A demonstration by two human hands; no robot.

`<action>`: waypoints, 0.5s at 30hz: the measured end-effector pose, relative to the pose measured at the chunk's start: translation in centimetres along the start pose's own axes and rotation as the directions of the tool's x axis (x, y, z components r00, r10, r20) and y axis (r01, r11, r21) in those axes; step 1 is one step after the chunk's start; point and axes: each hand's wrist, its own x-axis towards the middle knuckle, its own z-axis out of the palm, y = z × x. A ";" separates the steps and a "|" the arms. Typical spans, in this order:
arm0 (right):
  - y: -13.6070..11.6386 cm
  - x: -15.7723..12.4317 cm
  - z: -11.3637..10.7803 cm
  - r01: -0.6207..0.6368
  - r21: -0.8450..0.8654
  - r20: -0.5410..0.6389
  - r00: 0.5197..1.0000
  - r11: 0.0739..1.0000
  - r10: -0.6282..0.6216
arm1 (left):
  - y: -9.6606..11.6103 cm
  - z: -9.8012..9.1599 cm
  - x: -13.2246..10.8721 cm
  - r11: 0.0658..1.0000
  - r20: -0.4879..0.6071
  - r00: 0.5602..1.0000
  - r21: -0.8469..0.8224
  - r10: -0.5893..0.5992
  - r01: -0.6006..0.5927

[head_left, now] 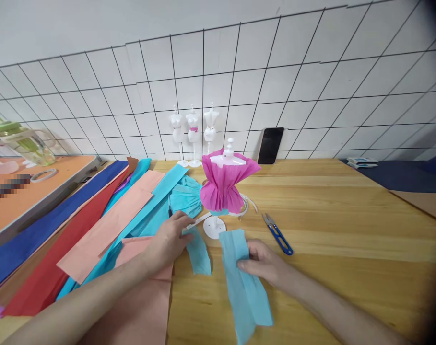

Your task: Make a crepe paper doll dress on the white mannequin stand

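My right hand point(266, 263) pinches a light-blue crepe paper strip point(239, 282) between thumb and fingers; the strip is folded and its lower ends hang apart. At the left, my left hand point(172, 239) has its thumb and fingers at the top of a smaller light-blue crepe paper piece point(199, 254), which looks loosely gripped. A white narrow strip point(199, 220) passes by those fingertips. Just beyond both hands stands a white mini dress form point(229, 155) on a round base point(214, 227). Gathered magenta crepe paper point(223, 184) wraps it, with a little blue below.
Blue-handled thread snips point(278, 235) lie right of the stand. Crepe paper sheets point(106, 225) in several colours cover the left side, beside a gathered blue piece point(185, 196). Three small white dress forms point(192, 127) and a phone point(271, 145) stand by the tiled wall.
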 end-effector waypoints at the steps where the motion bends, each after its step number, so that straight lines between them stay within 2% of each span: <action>1: -0.2 -0.3 0.2 0.021 -0.061 0.004 1.000 0.998 -0.021 | -0.1 -0.7 -0.2 1.000 -0.011 1.000 0.007 -0.005 0.005; 3: -0.6 -0.8 0.9 0.085 -0.178 0.050 0.996 0.980 -0.078 | -0.5 -2.2 -0.7 0.996 0.021 0.999 0.084 -0.032 0.030; 5: -0.9 -1.1 1.6 0.154 -0.286 0.129 0.984 0.946 -0.121 | -1.5 -3.3 -1.2 0.977 0.131 0.988 0.206 -0.083 0.055; 8: -1.3 -1.2 2.5 0.216 -0.413 0.190 0.971 0.885 -0.148 | -3.0 -3.8 -2.0 0.933 0.225 0.964 0.356 -0.141 0.054; 11: -1.6 -0.9 2.7 0.205 -0.399 0.203 0.970 0.893 -0.132 | -3.3 -4.0 -2.5 0.936 0.195 0.976 0.351 -0.098 0.024; 15: -1.8 -0.6 2.8 0.181 -0.300 0.206 0.971 0.937 -0.121 | -1.6 -4.2 -1.6 0.976 0.116 0.991 0.198 0.065 -0.087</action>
